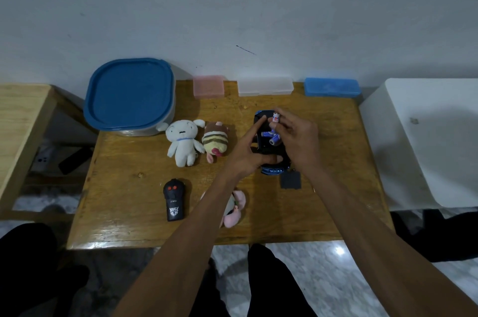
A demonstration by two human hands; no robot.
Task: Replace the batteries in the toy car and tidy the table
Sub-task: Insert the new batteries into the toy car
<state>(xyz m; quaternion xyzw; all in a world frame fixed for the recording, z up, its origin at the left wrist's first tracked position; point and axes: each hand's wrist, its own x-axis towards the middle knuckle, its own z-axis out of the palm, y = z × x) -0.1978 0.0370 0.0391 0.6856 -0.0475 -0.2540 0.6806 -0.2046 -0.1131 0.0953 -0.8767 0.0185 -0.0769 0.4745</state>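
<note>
A blue and black toy car (269,148) lies upside down in the middle of the wooden table (134,161). My left hand (248,153) grips its left side, index finger stretched along the edge. My right hand (297,135) hovers over the car's open belly and pinches a white, red and blue battery (275,118) upright between the fingertips. Two or three blue batteries (273,137) lie loose in the open compartment. The black battery cover (291,180) rests on the table just in front of the car.
A black remote control (173,199) lies front left. White plush (182,142), striped plush (215,143) and pink plush (234,209) lie around. A blue-lidded tub (129,94) stands back left; pink (208,86), clear (265,86) and blue (331,87) cases line the wall. A white bin (426,140) stands to the right.
</note>
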